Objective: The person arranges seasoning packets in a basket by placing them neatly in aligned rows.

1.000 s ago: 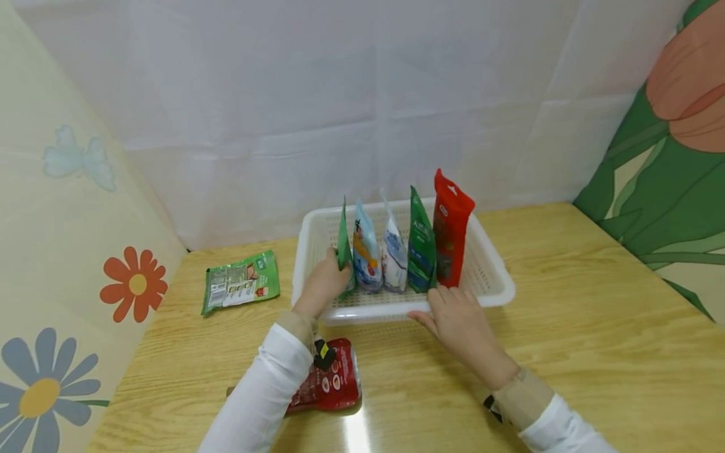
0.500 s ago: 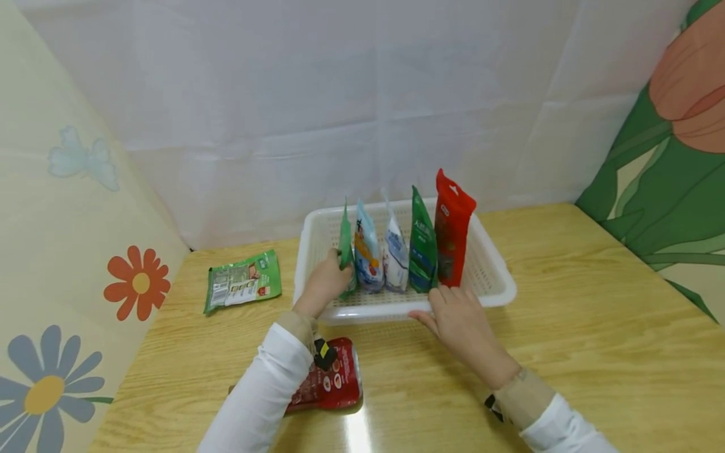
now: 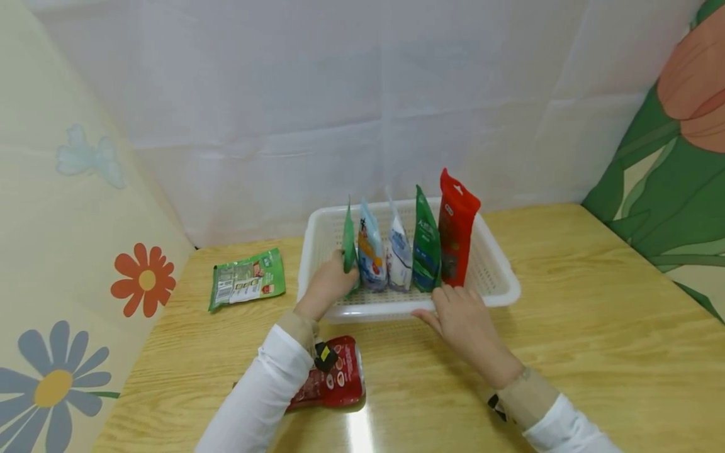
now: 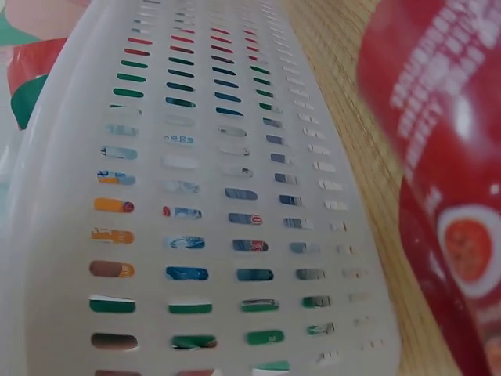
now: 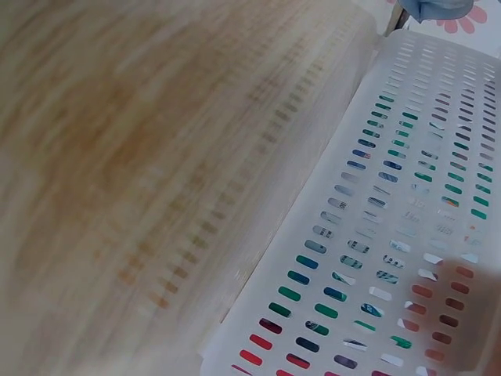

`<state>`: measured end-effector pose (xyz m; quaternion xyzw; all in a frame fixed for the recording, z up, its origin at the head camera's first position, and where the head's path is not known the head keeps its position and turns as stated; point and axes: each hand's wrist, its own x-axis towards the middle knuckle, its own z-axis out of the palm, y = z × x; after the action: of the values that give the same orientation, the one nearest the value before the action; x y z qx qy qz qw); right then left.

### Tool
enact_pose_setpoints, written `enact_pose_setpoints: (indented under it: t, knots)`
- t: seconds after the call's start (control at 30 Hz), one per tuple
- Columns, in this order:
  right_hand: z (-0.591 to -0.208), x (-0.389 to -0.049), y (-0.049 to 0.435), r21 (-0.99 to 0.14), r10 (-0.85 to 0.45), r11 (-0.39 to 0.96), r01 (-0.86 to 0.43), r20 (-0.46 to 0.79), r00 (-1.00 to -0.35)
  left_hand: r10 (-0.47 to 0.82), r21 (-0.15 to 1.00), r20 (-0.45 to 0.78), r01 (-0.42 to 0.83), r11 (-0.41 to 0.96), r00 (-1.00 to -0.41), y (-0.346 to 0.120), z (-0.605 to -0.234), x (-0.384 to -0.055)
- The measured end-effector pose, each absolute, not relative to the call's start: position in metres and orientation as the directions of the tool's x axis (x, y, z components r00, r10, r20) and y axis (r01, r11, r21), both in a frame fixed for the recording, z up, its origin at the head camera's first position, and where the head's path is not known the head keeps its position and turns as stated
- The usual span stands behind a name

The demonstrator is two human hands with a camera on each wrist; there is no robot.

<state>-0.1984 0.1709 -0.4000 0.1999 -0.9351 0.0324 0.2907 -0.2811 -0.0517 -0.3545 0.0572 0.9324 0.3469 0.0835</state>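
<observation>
In the head view, a white plastic basket (image 3: pixel 362 311) stands on the table with several snack bags upright in a row. My left hand (image 3: pixel 330 284) reaches over its near left side and pinches the leftmost green bag (image 3: pixel 348 236). To the right follow a light blue bag (image 3: pixel 370 248), a white and blue bag (image 3: pixel 399 255), a dark green bag (image 3: pixel 426 245) and a tall red bag (image 3: pixel 457 220). My right hand (image 3: pixel 464 318) grips the near rim below the red bag, fingers over it and thumb outside. Bags show through the slotted basket wall (image 4: pixel 207 176) in the left wrist view.
A green snack packet (image 3: pixel 249 281) lies flat left of the basket. In front, a red pouch (image 3: pixel 342 377) lies partly under my left forearm. A white cloth (image 3: pixel 340 107) hangs behind the table, and a flower-printed panel (image 3: pixel 85 207) stands at the left.
The head view has shifted slightly, so everything sits a little further right in it. Both hands keep their places on the green bag and the basket rim.
</observation>
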Motion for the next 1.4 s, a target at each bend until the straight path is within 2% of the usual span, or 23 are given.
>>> enact_pose_setpoints:
  t: [0.4,0.67,1.0,1.2,1.4]
  knots:
    - [-0.404,-0.198,0.176,0.055,-0.349,0.918,-0.392,0.583,-0.734,0.239,0.617,0.006,0.192,0.763,-0.971,-0.055,-0.343,-0.255]
    - [-0.404,-0.199,0.176,0.060,-0.351,0.916,-0.396,0.595,-0.723,0.200,0.567,0.148,0.249,0.785,-0.969,-0.070,-0.329,-0.220]
    - [-0.405,-0.201,0.175,0.093,-0.377,0.904,-0.418,0.636,-0.673,0.115,0.563,0.291,0.267,0.782,-0.950,-0.097,-0.325,-0.171]
    - [-0.403,-0.201,0.174,0.074,-0.364,0.909,-0.410,0.620,-0.695,0.168,0.513,0.271,0.290,0.808,-0.948,-0.116,-0.352,-0.166]
    - [-0.404,-0.202,0.173,0.065,-0.360,0.911,-0.408,0.610,-0.706,0.235,0.425,0.186,0.294,0.856,-0.954,-0.133,-0.384,-0.168]
